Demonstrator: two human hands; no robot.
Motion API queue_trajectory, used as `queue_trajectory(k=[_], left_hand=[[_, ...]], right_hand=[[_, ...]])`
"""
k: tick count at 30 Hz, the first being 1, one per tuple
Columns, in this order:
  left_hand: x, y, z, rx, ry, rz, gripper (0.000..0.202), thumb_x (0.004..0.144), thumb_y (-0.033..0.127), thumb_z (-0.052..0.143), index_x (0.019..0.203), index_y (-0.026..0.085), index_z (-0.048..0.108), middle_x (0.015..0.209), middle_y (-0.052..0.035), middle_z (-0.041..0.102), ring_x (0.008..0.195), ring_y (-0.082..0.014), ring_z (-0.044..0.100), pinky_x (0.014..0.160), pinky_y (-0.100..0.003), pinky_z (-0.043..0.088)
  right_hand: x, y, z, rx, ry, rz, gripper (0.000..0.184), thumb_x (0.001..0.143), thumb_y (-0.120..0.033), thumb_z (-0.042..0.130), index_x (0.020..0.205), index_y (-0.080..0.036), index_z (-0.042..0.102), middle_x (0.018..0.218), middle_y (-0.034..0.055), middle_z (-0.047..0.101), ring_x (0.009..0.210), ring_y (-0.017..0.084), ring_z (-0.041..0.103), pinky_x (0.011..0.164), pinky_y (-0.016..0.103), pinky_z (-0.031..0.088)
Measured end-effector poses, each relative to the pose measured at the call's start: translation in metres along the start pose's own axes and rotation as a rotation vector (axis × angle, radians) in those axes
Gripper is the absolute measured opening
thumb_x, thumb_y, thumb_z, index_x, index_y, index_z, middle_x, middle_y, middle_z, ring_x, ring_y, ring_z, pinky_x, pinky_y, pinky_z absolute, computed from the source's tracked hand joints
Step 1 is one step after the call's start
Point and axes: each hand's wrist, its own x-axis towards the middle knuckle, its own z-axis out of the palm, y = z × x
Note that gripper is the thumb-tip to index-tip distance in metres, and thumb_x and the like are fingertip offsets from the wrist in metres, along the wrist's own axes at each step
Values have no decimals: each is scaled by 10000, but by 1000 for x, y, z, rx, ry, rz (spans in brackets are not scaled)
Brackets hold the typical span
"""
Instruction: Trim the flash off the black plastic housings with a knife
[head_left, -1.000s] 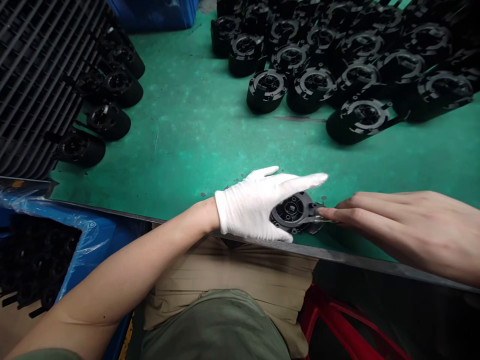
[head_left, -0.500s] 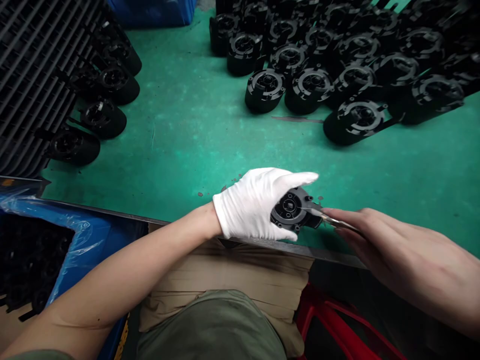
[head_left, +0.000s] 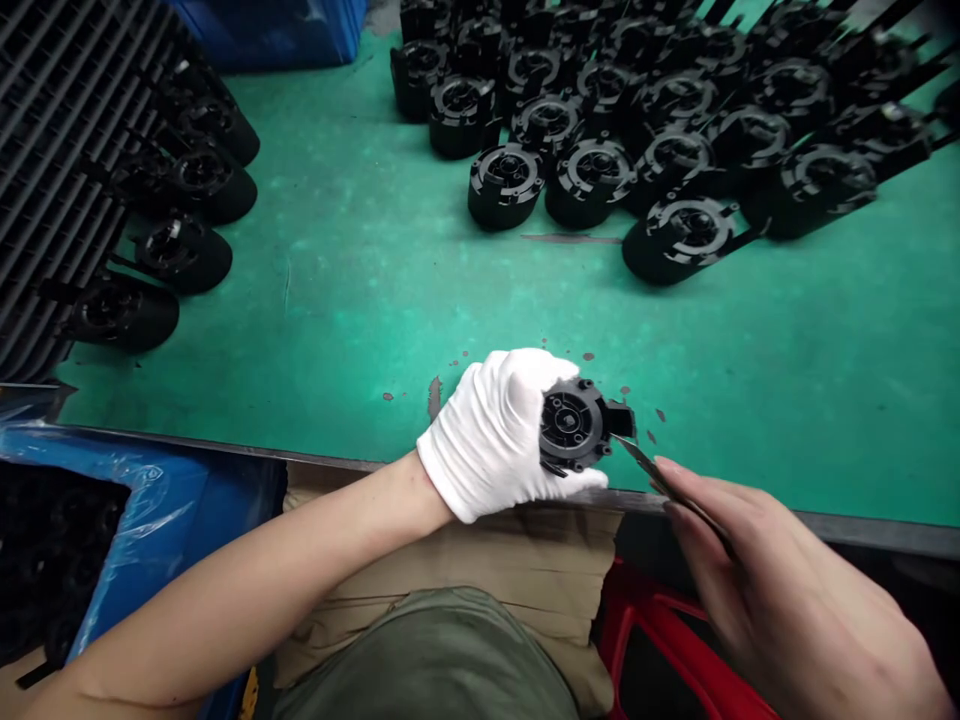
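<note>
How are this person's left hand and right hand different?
The left hand wears a white glove, while the right hand is bare.
The left hand curls around a round black part; the right hand pinches a thin, pointed tool.
The left hand is over the green tabletop, while most of the right hand is on the near side of its edge.
Both hands are holding something.

A green desk (head_left: 360, 290) stretches in front of me, its surface marked with a few dark patches (head_left: 435, 397). Round black housings (head_left: 679, 155) stand crowded at its upper right; a smaller group of black housings (head_left: 184, 252) sits at left, beside a black slatted rack (head_left: 60, 150). Behind stands a blue container (head_left: 274, 35). Below the desk's edge are a plastic-draped blue bin (head_left: 195, 510) of dark pieces, left, and a red frame (head_left: 679, 650), right.
</note>
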Motion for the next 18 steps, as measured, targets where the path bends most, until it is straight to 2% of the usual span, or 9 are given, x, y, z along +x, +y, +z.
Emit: queue_trajectory(k=[2, 6, 10, 14, 18], left_hand=[[-2, -1, 2, -19, 35, 33, 938, 844, 791, 960, 1492, 191, 645, 1405, -196, 789, 1291, -424, 803, 1132, -609, 682], [-4, -4, 3, -28, 51, 73, 919, 887, 698, 934, 1565, 203, 559, 1509, -218, 757, 1408, -432, 768, 1195, -632, 652], [-4, -5, 3, -29, 31, 67, 929, 876, 677, 942, 1568, 212, 533, 1522, -224, 751, 1424, -441, 763, 1198, -646, 640], [-4, -7, 5, -7, 64, 120, 923, 908, 684, 920, 1578, 203, 505, 1522, -229, 745, 1414, -435, 769, 1175, -627, 650], [-5, -7, 6, 17, 76, 136, 913, 923, 683, 905, 1579, 191, 504, 1518, -228, 740, 1409, -435, 766, 1167, -623, 652]], right_hand=[[3, 7, -3, -23, -32, -34, 885, 1139, -244, 609, 1930, -505, 310, 1423, 82, 844, 1106, 340, 885, 876, 483, 788], [13, 9, -11, -24, -72, -79, 840, 1131, -206, 598, 1911, -445, 395, 1381, 99, 839, 1072, 317, 854, 881, 469, 766], [23, 13, -17, -32, -103, -152, 801, 1126, -188, 586, 1885, -407, 449, 1398, 91, 840, 1085, 297, 831, 852, 428, 736], [34, 21, -27, -91, -111, -242, 754, 1128, -165, 548, 1852, -369, 497, 1347, 70, 855, 1040, 266, 806, 790, 374, 703], [40, 25, -35, -103, -147, -259, 705, 1123, -95, 501, 1783, -332, 569, 1380, 68, 846, 1088, 243, 798, 883, 362, 701]])
